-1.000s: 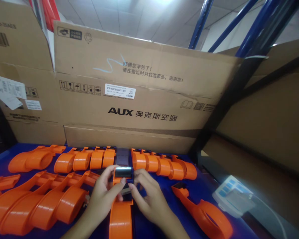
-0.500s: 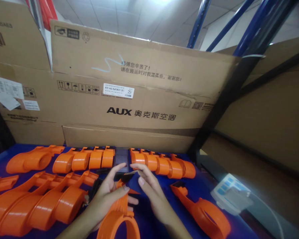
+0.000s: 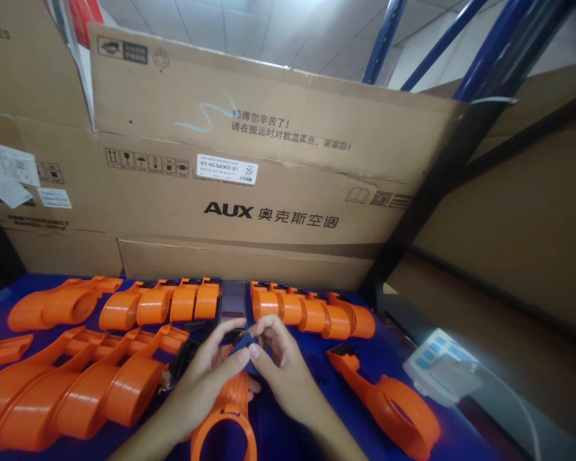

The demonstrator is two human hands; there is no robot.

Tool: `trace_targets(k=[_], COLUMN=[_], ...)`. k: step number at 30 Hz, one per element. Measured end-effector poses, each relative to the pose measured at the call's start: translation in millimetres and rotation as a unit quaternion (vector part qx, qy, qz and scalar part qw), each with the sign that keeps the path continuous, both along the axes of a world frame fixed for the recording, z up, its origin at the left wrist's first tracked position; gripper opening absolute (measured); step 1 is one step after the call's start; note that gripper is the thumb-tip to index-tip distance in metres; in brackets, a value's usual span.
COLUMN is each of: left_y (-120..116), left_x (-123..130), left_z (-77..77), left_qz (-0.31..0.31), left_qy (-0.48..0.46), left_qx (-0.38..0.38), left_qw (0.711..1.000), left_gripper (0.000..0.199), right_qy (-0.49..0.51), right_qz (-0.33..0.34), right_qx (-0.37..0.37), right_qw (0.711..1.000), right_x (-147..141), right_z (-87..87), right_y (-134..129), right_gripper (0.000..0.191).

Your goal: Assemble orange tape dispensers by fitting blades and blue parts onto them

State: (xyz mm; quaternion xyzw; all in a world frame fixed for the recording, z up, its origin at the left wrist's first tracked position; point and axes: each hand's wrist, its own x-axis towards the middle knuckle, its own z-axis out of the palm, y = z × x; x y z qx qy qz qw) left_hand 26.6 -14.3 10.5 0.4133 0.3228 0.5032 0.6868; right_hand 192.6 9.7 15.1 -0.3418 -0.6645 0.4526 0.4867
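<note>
My left hand [image 3: 212, 368] is wrapped round the handle end of an orange plastic tape dispenser [image 3: 235, 392], whose open ring hangs down toward me. At its upper end is a small dark blue piece [image 3: 244, 344], with my left thumb lying against it. My right hand [image 3: 282, 365] pinches the same blue piece between thumb and fingers. How the piece meets the dispenser is hidden by my fingers.
Similar orange dispensers [image 3: 199, 301] stand in rows on the blue surface [image 3: 312, 390]. One dispenser [image 3: 388, 406] lies at right, beside a white device [image 3: 441, 368] with a cable. A dark flat panel [image 3: 233, 301] lies behind my hands. A large cardboard sheet [image 3: 269, 166] forms the back.
My right fingers have closed in and moved left toward my left hand. The dark blue piece, raised and loose-looking before, now sits lower against the dispenser's end.
</note>
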Motion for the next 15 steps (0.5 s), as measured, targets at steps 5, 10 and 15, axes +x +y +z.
trace_targets(k=[5,10,15], left_y=[3.3,7.3,11.5], left_x=[-2.5,-8.9,-13.8], left_z=[0.4,1.2,4.2], left_qz=[-0.001,-0.007,0.065], left_qy=[0.006,-0.006,-0.102], left_qx=[0.006,-0.028,-0.075], left_qw=[1.0,1.0,0.99], left_gripper=[0.061,0.067,0.054], right_qy=[0.007,-0.065,-0.336], right_qz=[0.019,-0.016,-0.054], right_qx=[-0.018,0.022,0.101], right_qw=[1.0,0.998,0.935], right_x=[-1.5,6.6,38.6], right_z=[-2.6,8.0,24.6], right_y=[-1.6,-1.3,3.2], right_gripper=[0.036,0.022,0.013])
